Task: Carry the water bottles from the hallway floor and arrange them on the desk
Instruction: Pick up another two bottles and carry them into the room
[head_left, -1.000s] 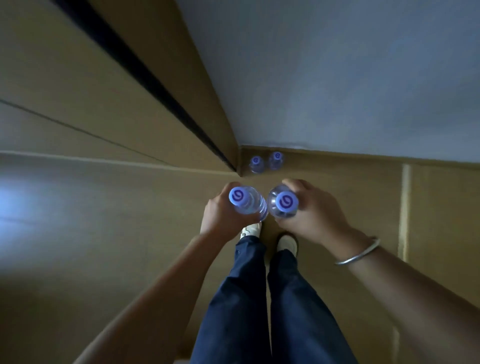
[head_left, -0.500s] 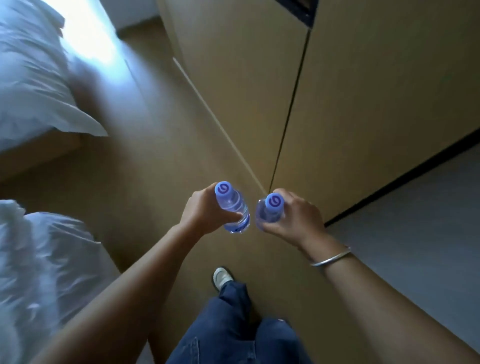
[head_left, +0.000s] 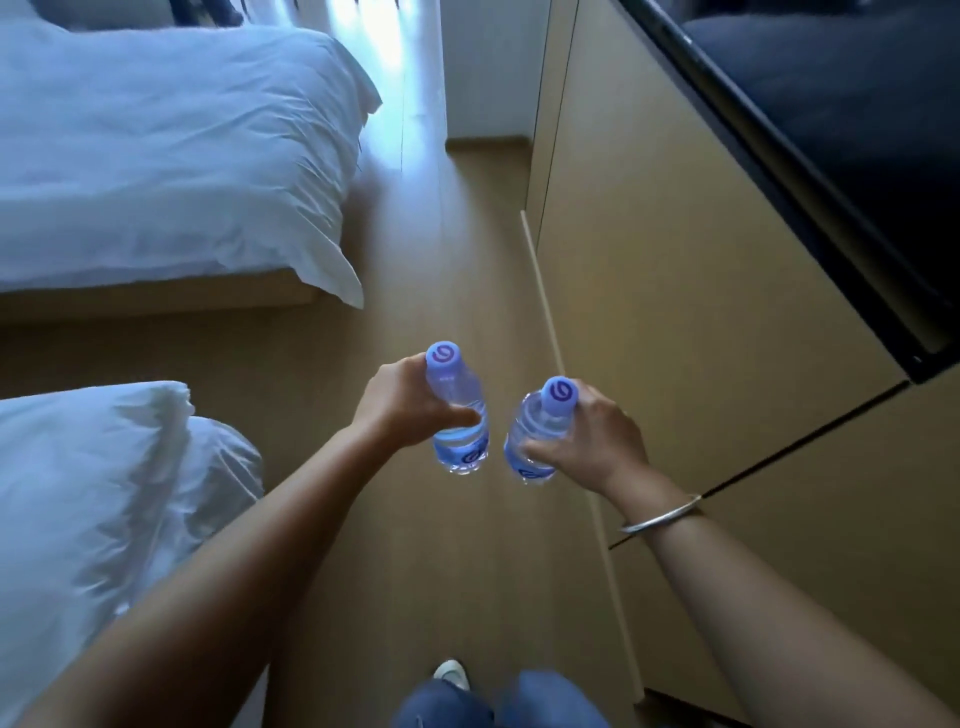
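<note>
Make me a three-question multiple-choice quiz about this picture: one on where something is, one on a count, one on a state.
1. Where is the silver bracelet?
A. right wrist
B. left wrist
C. on the floor

2. How many water bottles are in view?
A. one
B. two
C. four

3. What state are the bottles in?
A. lying on a bed
B. standing on the floor
C. held upright, capped

Answers:
1 A: the band circles the wrist behind the right hand.
2 B: the left bottle and the right bottle are the only ones seen.
3 C: the left hand and the right hand each grip one, caps on top.
</note>
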